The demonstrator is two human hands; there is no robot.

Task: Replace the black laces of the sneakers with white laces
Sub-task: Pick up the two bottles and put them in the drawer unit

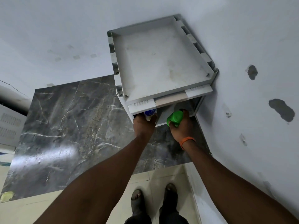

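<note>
Sneakers and laces: none in view. No sneakers, black laces or white laces show anywhere in the frame, so I cannot tell which way they lie from either hand.

Left hand (143, 125): centre of the frame, fingers curled round a white bottle (150, 113) with a blue label, at the mouth of the rack's lower shelf (162, 118).

Right hand (182, 128): just right of the left, wrapped round a green-capped container (174, 118) at the same opening. An orange wristband (187, 140) sits on that wrist.

Rack: a white plastic shelf rack (158, 62) fills the upper centre and is pushed into the corner of the pale walls. Its top tray is bare, and what lies deeper on the lower shelf is hidden under it.

Base: the rack stands on a dark marble surface (72, 126) running to the left of the frame. I cannot tell whether this is a counter or a floor slab.

Deciding relation: both hands are full and side by side at the shelf opening, about equally near it. Neither could take hold of a shoe or lace as they are.

Stage, as a judgement: the lace swap has not begun. This looks like fetching or stowing bottles.

Next move, as a judgement: the bottles likely have to be set down somewhere, and the sneakers found outside this view.

Lower frame: the person's feet in dark sandals (137, 198) stand on pale tiles.
</note>
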